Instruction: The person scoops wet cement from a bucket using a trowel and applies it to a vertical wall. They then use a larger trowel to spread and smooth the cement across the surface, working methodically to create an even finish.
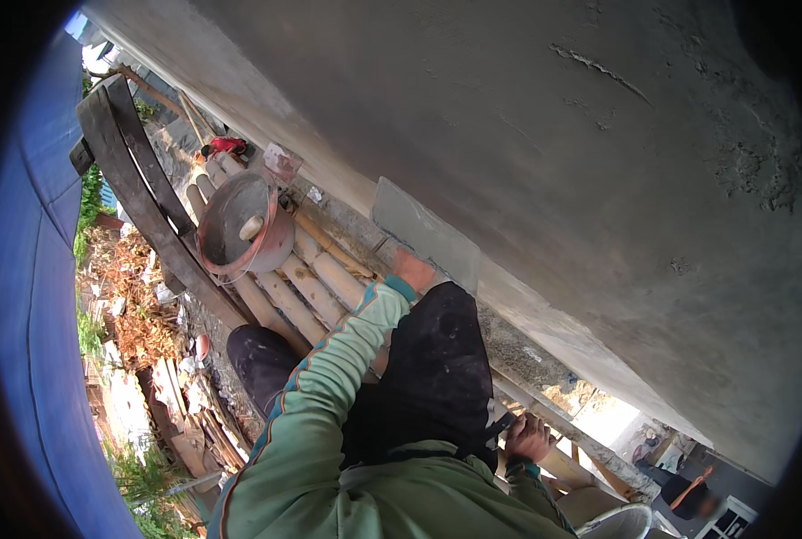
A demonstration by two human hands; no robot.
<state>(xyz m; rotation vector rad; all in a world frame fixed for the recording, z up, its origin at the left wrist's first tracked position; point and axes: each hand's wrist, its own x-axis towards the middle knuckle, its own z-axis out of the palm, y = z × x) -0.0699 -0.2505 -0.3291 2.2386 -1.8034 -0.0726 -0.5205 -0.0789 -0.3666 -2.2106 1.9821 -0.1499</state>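
My left hand (412, 270) reaches forward, closed at the back of a flat grey plastering float (426, 232). The float's face lies along the lower part of a grey rendered wall (527, 117); its handle is hidden by my hand. Down by my right thigh, my right hand (528, 438) is closed around a dark handle (501, 425). Whatever the handle belongs to is hidden. Ahead of my knees, a wide reddish bucket (239, 225) smeared with mortar stands on bamboo poles, with a pale lump (252, 227) inside.
Bamboo poles (315, 287) form the platform under me, bordered on the left by a dark curved plank (131, 171). Blue sheeting (37, 269) hangs farther left. A whitish bucket (621, 521) stands behind at right. Below are another person (686, 492) and someone in red (225, 145).
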